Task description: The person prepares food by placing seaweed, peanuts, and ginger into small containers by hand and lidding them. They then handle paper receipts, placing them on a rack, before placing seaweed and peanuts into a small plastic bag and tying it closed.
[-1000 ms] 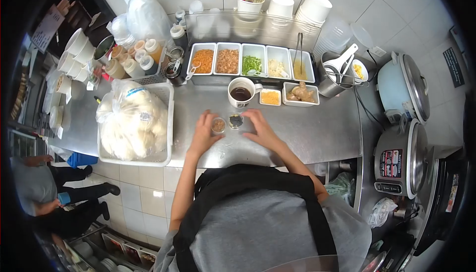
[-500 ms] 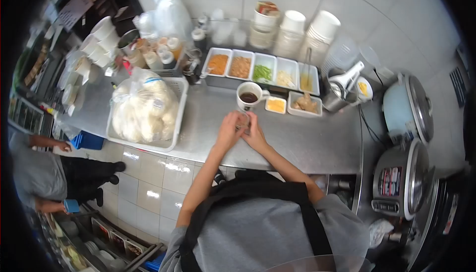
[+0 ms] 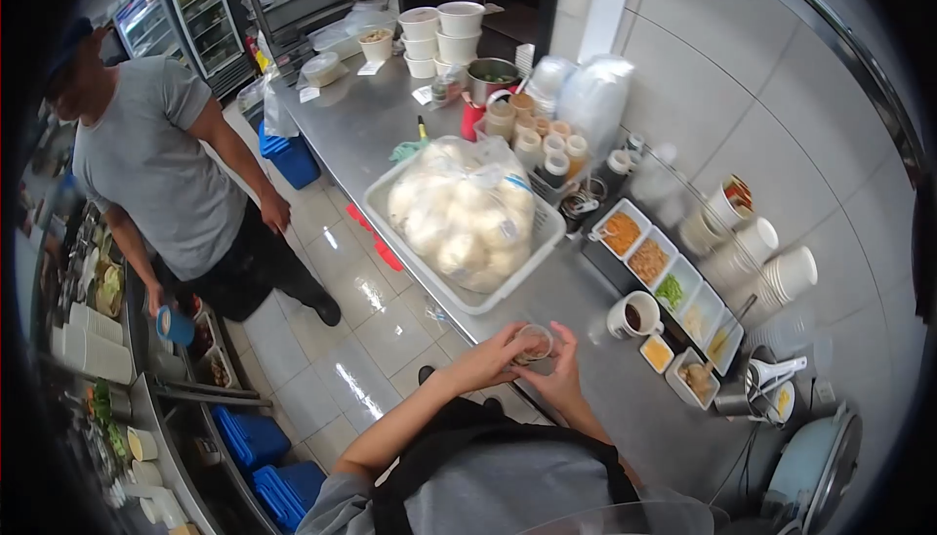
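A small clear plastic cup (image 3: 534,342) is held in front of my body, over the counter's front edge. My left hand (image 3: 480,365) closes on its left side with the fingers over the rim. My right hand (image 3: 560,371) grips it from the right, fingers curled round. What lies inside the cup is too blurred to name. Beyond and to the right stands a white mug (image 3: 619,318) of dark liquid, beside a small dish of yellow food (image 3: 657,352). A white basket (image 3: 468,301) holding a plastic bag of round white pieces (image 3: 459,213) sits ahead of my hands.
A row of white topping trays (image 3: 670,290) runs along the right, with stacked paper cups (image 3: 787,277) behind. Squeeze bottles (image 3: 547,149) and bowls (image 3: 420,35) stand farther back. A co-worker (image 3: 166,164) with a blue cup (image 3: 176,326) stands left in the aisle.
My view has turned left, so the basket and aisle are now central. Both hands still hold the cup, whose round rim now shows more clearly. The co-worker now appears upright in view.
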`<act>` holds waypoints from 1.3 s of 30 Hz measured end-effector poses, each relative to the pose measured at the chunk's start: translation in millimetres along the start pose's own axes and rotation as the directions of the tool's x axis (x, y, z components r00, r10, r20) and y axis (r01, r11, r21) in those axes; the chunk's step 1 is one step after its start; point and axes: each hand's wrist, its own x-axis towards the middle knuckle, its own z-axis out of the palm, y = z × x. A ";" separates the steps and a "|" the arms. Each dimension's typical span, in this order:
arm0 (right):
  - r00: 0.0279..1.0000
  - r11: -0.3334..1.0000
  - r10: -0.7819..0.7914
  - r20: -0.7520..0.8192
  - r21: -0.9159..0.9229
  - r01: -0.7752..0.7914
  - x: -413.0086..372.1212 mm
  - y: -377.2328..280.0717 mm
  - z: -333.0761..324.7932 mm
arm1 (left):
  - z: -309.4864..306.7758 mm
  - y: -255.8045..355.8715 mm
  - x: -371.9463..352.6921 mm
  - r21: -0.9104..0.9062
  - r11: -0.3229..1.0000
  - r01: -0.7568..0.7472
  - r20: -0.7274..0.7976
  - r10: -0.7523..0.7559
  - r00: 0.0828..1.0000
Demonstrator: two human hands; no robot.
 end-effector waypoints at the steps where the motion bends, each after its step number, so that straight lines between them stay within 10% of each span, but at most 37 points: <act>1: 0.997 1.000 -0.021 0.075 -0.007 0.021 13.4 -8.5 10.9 | -15.4 2.4 -10.0 0.048 0.999 0.012 -0.067 -0.008 0.998; 7: 0.794 0.960 -0.036 0.607 0.242 -0.142 109.0 -77.4 87.6 | -111.3 -12.7 -82.4 0.158 0.983 0.090 -0.407 -0.019 0.913; 10: 0.687 0.877 -0.247 0.683 -0.143 0.458 178.6 -100.4 115.9 | -159.0 -30.5 -115.2 0.174 0.974 0.144 -0.554 -0.024 0.832; 13: 0.725 0.640 -0.407 0.555 -0.393 0.660 279.8 -79.8 136.9 | -205.7 -63.6 -140.1 0.111 0.972 0.205 -0.643 -0.087 0.761; 16: 0.806 0.548 -0.461 0.372 -0.594 0.588 402.2 -65.0 123.6 | -256.6 -89.8 -141.5 0.104 0.957 0.270 -0.694 -0.125 0.709; 17: 0.947 0.677 -0.237 0.217 -0.663 0.321 442.0 -61.9 114.3 | -273.1 -100.4 -136.2 0.048 0.966 0.252 -0.706 -0.146 0.693; 20: 0.860 0.485 -0.490 -0.142 -0.864 0.134 559.3 -0.2 59.5 | -315.0 -154.1 -118.0 -0.011 0.983 0.184 -0.727 -0.135 0.673; 22: 0.881 0.183 -0.419 -0.220 -0.971 -0.155 583.4 2.9 11.4 | -343.6 -196.6 -100.9 -0.041 0.988 0.149 -0.719 -0.133 0.682; 25: 0.790 0.073 -0.251 -0.560 -0.825 -0.561 589.5 8.5 -37.0 | -372.2 -266.8 -76.2 -0.072 0.991 0.115 -0.676 -0.133 0.725; 29: 0.723 0.507 0.034 -0.690 -0.611 -0.608 616.1 45.3 -108.7 | -410.7 -356.3 -31.6 0.129 0.988 0.085 -0.610 0.012 0.792; 30: 0.762 0.351 -0.170 -0.624 -0.761 -0.545 613.0 43.9 -110.5 | -422.5 -370.1 -17.9 0.192 0.977 0.090 -0.584 0.040 0.811; 33: 0.716 0.692 -0.135 -0.685 -0.582 -0.426 608.2 21.3 -104.6 | -448.7 -409.2 13.4 0.213 0.975 0.059 -0.460 0.047 0.887; 36: 0.556 0.529 -0.479 -0.679 -0.729 -0.434 615.5 21.4 -100.5 | -471.2 -435.6 42.2 0.215 0.973 0.081 -0.430 0.020 0.903; 39: 0.743 0.360 -0.472 -0.475 -0.873 -0.330 625.2 23.8 -100.8 | -486.3 -465.6 66.2 0.243 0.969 0.047 -0.392 0.054 0.918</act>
